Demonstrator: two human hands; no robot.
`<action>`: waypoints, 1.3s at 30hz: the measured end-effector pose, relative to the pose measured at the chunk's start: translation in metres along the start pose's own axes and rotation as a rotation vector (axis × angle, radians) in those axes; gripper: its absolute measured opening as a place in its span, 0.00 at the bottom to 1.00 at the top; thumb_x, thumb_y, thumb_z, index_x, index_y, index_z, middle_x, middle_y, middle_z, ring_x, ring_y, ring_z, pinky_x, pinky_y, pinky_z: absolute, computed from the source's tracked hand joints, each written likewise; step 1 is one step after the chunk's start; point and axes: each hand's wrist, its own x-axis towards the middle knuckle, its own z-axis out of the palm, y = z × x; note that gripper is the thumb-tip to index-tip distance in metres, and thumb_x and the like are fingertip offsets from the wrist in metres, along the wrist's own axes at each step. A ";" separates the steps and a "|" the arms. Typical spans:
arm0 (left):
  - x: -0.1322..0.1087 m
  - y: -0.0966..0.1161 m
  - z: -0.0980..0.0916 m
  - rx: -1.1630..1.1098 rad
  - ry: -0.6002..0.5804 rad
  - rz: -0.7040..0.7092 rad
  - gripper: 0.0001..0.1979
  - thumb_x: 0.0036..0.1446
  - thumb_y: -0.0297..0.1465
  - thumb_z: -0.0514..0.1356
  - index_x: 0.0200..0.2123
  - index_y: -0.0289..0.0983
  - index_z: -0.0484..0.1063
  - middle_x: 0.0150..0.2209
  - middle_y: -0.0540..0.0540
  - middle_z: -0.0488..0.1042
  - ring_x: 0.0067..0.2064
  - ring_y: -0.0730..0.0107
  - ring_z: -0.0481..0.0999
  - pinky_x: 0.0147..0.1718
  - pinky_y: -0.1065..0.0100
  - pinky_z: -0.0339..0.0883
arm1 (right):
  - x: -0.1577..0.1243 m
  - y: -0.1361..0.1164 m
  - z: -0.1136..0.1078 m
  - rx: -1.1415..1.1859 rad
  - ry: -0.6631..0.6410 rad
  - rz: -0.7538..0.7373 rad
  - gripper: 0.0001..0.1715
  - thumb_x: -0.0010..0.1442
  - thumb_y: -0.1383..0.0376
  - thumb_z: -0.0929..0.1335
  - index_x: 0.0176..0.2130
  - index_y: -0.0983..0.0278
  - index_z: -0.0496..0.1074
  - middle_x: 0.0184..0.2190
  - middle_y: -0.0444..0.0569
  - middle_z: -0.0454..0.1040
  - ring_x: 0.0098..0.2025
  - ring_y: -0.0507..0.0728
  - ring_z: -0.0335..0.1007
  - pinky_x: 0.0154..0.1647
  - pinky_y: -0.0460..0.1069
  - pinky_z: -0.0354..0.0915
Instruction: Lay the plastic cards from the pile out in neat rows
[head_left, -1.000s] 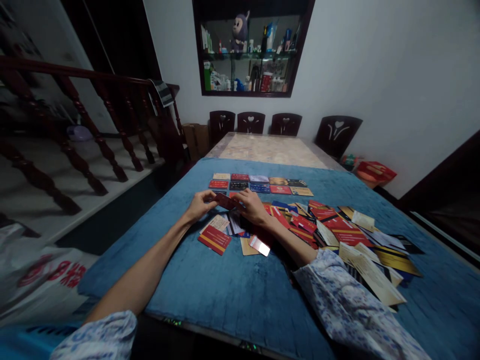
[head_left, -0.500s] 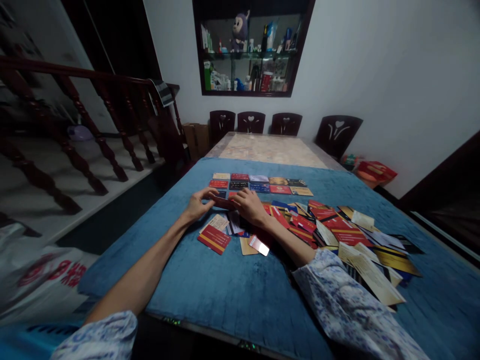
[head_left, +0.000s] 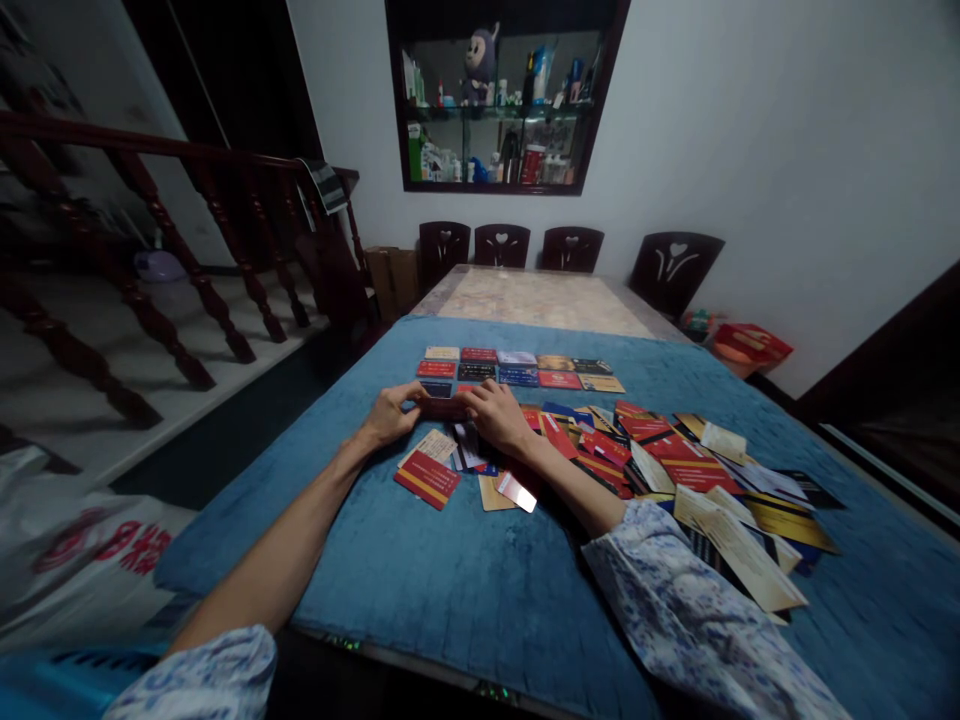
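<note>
My left hand [head_left: 395, 413] and my right hand [head_left: 496, 412] hold a flat dark red card-like piece [head_left: 444, 408] between them, pinched at its two ends. Just beyond it lies a dark blue card [head_left: 436, 390], and part of a red card [head_left: 472, 389] shows behind my right fingers. Farther off, bank-type cards [head_left: 517, 377] lie in neat rows. Closer to me are a red card with a yellow stripe [head_left: 427, 479], a cream printed paper [head_left: 435, 447] and a shiny pale card [head_left: 517, 491]. My right fingertips are partly hidden behind the hand.
A loose heap of cards and paper sleeves [head_left: 675, 455] spreads to the right, beside and beyond my right forearm. Blue cloth [head_left: 375, 560] covers the near part of the table [head_left: 540, 295]. Dark chairs [head_left: 502, 245] stand at the far end. A wooden railing [head_left: 172, 155] runs along the left.
The dark red piece has shifted slightly left and toward me, now lying more level. More of the dark blue card shows behind it. My left hand has moved a little left.
</note>
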 end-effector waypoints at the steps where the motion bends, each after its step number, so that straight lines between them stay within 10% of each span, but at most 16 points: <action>1: 0.000 -0.001 0.000 0.010 -0.007 0.005 0.07 0.48 0.26 0.58 0.33 0.38 0.73 0.33 0.49 0.79 0.35 0.66 0.77 0.42 0.67 0.71 | 0.000 0.000 0.000 -0.004 -0.007 0.006 0.21 0.66 0.70 0.63 0.56 0.59 0.72 0.47 0.52 0.78 0.50 0.62 0.61 0.46 0.54 0.56; 39: 0.013 0.012 0.008 0.213 -0.209 -0.013 0.25 0.51 0.27 0.61 0.54 0.35 0.68 0.52 0.37 0.76 0.52 0.52 0.76 0.52 0.56 0.68 | 0.007 0.006 -0.023 -0.083 -0.243 0.104 0.34 0.62 0.60 0.67 0.65 0.63 0.61 0.54 0.61 0.70 0.56 0.67 0.59 0.49 0.57 0.60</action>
